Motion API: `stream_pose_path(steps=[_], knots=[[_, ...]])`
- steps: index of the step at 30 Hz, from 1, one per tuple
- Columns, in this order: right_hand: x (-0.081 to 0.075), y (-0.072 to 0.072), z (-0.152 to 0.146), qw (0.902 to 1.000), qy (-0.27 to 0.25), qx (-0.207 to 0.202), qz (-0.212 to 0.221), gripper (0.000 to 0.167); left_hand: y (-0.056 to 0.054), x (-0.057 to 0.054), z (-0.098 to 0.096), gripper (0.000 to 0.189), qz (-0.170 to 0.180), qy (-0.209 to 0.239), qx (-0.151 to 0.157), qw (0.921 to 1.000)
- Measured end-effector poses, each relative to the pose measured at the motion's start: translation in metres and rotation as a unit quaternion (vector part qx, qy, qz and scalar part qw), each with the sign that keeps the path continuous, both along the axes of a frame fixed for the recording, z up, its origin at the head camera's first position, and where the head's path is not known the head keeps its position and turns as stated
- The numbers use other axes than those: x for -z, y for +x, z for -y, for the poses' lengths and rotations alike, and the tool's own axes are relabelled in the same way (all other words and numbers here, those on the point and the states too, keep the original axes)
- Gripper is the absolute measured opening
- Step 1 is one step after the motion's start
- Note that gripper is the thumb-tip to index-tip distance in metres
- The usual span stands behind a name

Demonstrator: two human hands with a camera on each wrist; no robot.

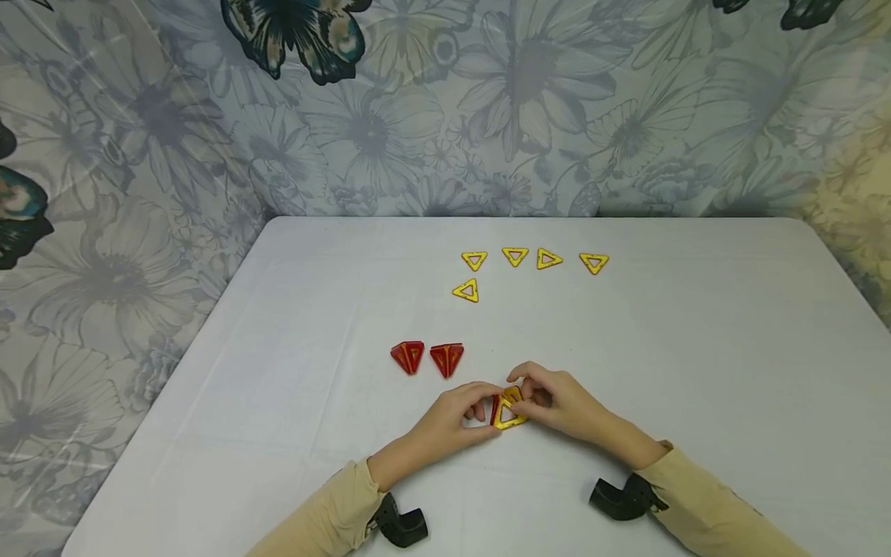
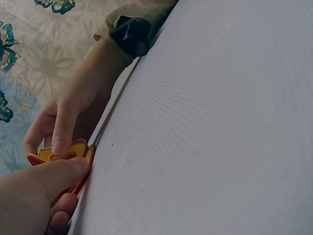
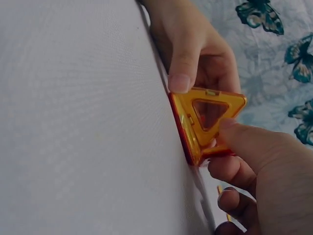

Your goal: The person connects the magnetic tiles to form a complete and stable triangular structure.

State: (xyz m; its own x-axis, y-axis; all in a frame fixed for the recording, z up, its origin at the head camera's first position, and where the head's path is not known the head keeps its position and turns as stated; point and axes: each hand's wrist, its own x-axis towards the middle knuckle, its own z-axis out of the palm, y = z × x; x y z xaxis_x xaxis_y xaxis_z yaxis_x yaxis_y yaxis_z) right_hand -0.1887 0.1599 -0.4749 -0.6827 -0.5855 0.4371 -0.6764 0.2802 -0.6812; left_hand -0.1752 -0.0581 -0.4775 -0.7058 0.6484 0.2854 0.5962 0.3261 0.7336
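Note:
Between the two hands is a small piece built of triangular magnetic tiles, with a yellow triangle tile (image 3: pixel 185 108) on top and red tile edges (image 3: pixel 182 134) beneath. My left hand (image 1: pixel 451 416) grips the left side of this piece, thumb at the near edge and fingers at the far one. From the right, my right hand (image 1: pixel 567 404) pinches the yellow tile, its thumb lying over one corner in the right wrist view. Fingers hide part of the piece in every view. Just beyond the hands stand two red pyramids (image 1: pixel 447 359) of the same tile kind.
Several loose yellow triangle tiles (image 1: pixel 515 251) lie toward the back of the white-covered table (image 1: pixel 278 325). A patterned cloth (image 1: pixel 431 139) with flowers and butterflies hangs behind the table. Black wrist mounts (image 1: pixel 619 499) stick out from both sleeves close to the tabletop.

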Motion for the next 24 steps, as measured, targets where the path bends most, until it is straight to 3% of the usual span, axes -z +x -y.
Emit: stream_pose_path(steps=[5,12,19,24], knots=[[-0.005,0.002,0.003,0.9998,-0.017,0.005,0.001,0.034,0.000,-0.001,0.000,0.047,0.007,-0.008,-0.007,0.9999],[-0.032,0.010,0.010,0.9994,-0.034,-0.006,0.006,0.029,0.000,0.002,0.000,0.048,0.014,-0.007,-0.009,0.9998],[-0.035,0.011,0.010,0.9981,-0.043,-0.035,0.026,0.028,-0.001,0.001,0.000,0.048,0.015,-0.001,-0.006,0.9999],[-0.032,0.011,0.010,0.9984,-0.038,-0.026,0.032,0.027,0.000,0.000,0.000,0.049,0.017,-0.006,-0.009,0.9998]])
